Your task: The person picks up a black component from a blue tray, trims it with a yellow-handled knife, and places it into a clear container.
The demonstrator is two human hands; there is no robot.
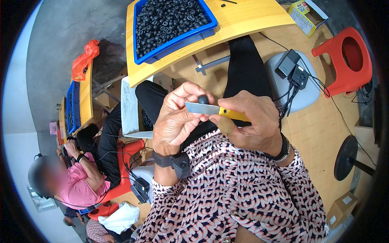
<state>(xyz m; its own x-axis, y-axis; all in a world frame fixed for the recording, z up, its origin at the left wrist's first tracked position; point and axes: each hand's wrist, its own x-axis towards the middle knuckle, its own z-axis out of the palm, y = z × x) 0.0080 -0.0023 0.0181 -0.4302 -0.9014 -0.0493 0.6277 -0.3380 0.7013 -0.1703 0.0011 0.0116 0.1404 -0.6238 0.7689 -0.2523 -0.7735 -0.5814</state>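
My left hand (177,115) pinches a small round black rubber part (202,99) between thumb and fingers, above my lap. My right hand (253,119) is wrapped round the yellow handle of a knife (202,108). Its flat metal blade points left and lies against or just in front of the black part; contact I cannot tell for sure. A tan wrap (225,124) covers the right thumb. Beyond my hands, a blue tray (178,47) full of similar black ring-like parts stands on the yellow table (251,16).
A white box (137,109) with black parts inside stands left of my legs. At right are a stool (302,101) carrying black devices and cables, a red stool (350,60) and a yellow carton (308,18). A co-worker in pink (83,178) sits at left by another blue tray (73,107).
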